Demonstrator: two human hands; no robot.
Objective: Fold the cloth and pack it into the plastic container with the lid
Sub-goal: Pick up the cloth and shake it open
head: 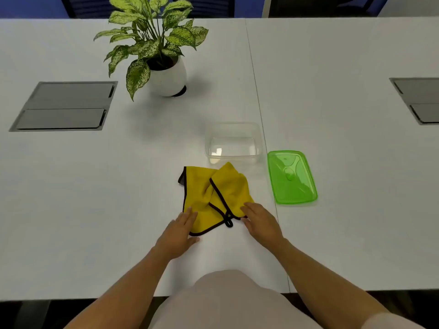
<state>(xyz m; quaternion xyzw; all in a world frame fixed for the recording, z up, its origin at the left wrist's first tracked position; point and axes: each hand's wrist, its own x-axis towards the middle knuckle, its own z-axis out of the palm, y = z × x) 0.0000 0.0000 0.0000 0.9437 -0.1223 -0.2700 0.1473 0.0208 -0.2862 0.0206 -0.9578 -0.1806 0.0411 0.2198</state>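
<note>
A yellow cloth [213, 193] with a black hem lies crumpled on the white table, partly doubled over itself. My left hand [180, 230] rests flat at its near left corner, fingers touching the edge. My right hand [260, 220] lies on the near right edge, fingers apart and covering a corner. Just behind the cloth stands a clear plastic container [232, 142], open and with nothing in it. Its green lid [291, 178] lies flat to the right of the cloth, across the table seam.
A potted plant [164, 65] in a white pot stands at the back left. Grey cable hatches [64, 106] [420, 100] are set into the table at the far left and far right. The table's front edge [95, 298] runs close to my body.
</note>
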